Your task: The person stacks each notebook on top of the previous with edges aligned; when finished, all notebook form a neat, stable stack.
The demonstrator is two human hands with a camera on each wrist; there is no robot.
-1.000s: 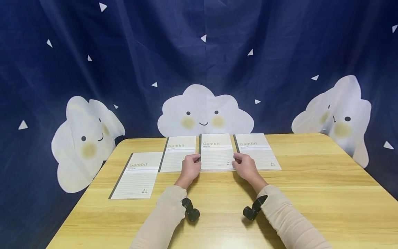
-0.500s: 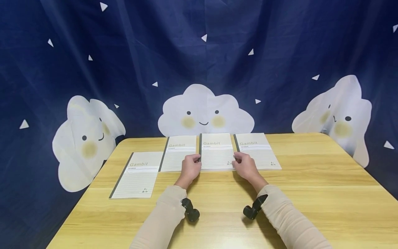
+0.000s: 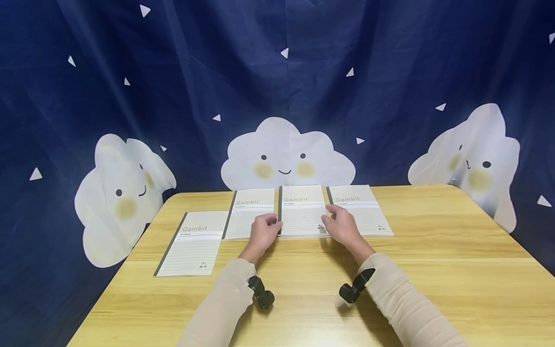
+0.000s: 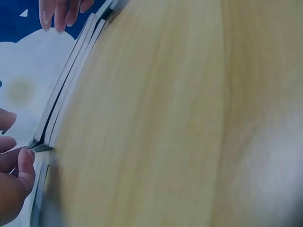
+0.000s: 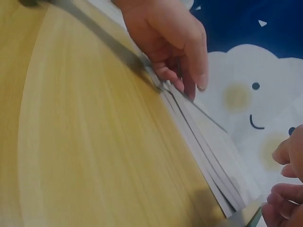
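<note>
My left hand (image 3: pixel 263 232) is at the near left corner of the middle notebook (image 3: pixel 302 212), fingers loosely bent beside its dark spine. In the left wrist view, the thumb (image 4: pixel 27 170) lies close to that corner; contact cannot be told. My right hand (image 3: pixel 342 226) hovers around the near right corner, its fingers loose and holding nothing. Both wrist views show stacked page edges (image 5: pixel 196 132), so the middle notebook lies on another. A notebook (image 3: pixel 253 205) sits left of the stack, and a further notebook (image 3: pixel 362 207) lies to its right, partly behind my right hand.
One more notebook (image 3: pixel 191 246) lies nearer on the left, out of line with the back row. The wooden table (image 3: pixel 433 289) ends at a dark blue curtain (image 3: pixel 368 33) with cloud faces. A small black camera sits on each wrist.
Both hands have loosened from the sides of the middle stack. The right fingers have lifted and straightened somewhat, and the left wrist has shifted slightly left. The notebooks stay in place.
</note>
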